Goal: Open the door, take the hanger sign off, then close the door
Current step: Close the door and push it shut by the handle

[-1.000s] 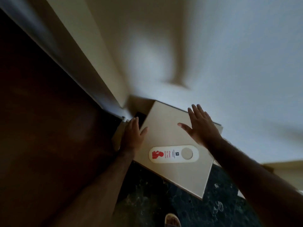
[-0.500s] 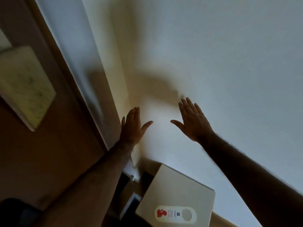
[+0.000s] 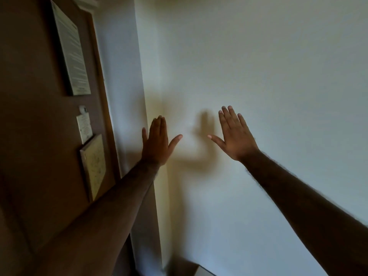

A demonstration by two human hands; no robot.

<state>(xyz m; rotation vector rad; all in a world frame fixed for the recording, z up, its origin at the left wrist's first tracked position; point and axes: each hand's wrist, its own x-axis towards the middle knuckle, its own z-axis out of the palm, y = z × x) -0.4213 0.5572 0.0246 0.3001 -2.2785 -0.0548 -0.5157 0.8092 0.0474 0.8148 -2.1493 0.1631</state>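
Note:
A dark brown door (image 3: 39, 136) fills the left of the head view, with a framed notice (image 3: 70, 48), a small white card (image 3: 84, 127) and a pale plaque (image 3: 93, 166) fixed to it. My left hand (image 3: 157, 142) is raised flat and open in front of the pale door frame (image 3: 127, 96). My right hand (image 3: 235, 136) is raised open with fingers spread in front of the white wall (image 3: 258, 76). Neither hand holds anything. The hanger sign is out of view, and no door handle shows.
A corner of a pale box (image 3: 203, 271) peeks in at the bottom edge, against the wall. Shadows of my hands fall on the wall between them.
The view has tilted up from the floor to the door and wall. The pale box with the hanger sign lying on it has slid out of view. Both hands stay raised and open.

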